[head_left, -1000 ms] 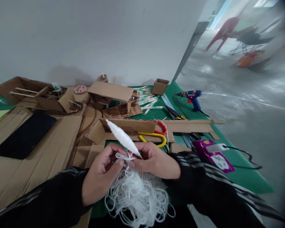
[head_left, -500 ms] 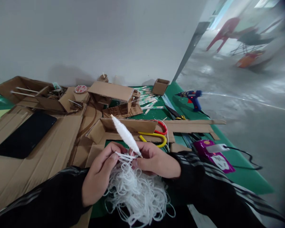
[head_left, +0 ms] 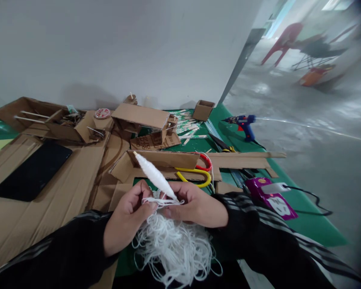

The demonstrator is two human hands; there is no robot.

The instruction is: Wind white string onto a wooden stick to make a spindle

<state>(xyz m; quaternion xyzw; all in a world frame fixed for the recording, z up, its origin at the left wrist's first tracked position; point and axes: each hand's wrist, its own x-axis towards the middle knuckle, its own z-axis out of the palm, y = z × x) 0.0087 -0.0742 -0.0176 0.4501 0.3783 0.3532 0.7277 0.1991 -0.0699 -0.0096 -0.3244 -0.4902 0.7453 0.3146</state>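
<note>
Fingers of my left hand (head_left: 128, 216) pinch several strands of white string at the top of a loose tangled heap (head_left: 176, 249). My right hand (head_left: 198, 205) is closed around the lower end of a spindle (head_left: 155, 175) wound with white thread, and strands lie across its fingers. The spindle leans up to the left, its bare wooden tip at the upper end. Both hands are close together above the heap; the fingertips are partly hidden by string.
Behind the hands lie an open cardboard tray (head_left: 165, 159) and yellow tubing (head_left: 203, 184). A black tablet (head_left: 31, 170) rests on cardboard at left. At right are a blue glue gun (head_left: 243, 124), scissors (head_left: 221, 143) and a purple power strip (head_left: 272, 196).
The spindle has shifted left and slightly down, tilting further over. My left hand has moved a little to the right, and the strands now stretch across toward my right fingers.
</note>
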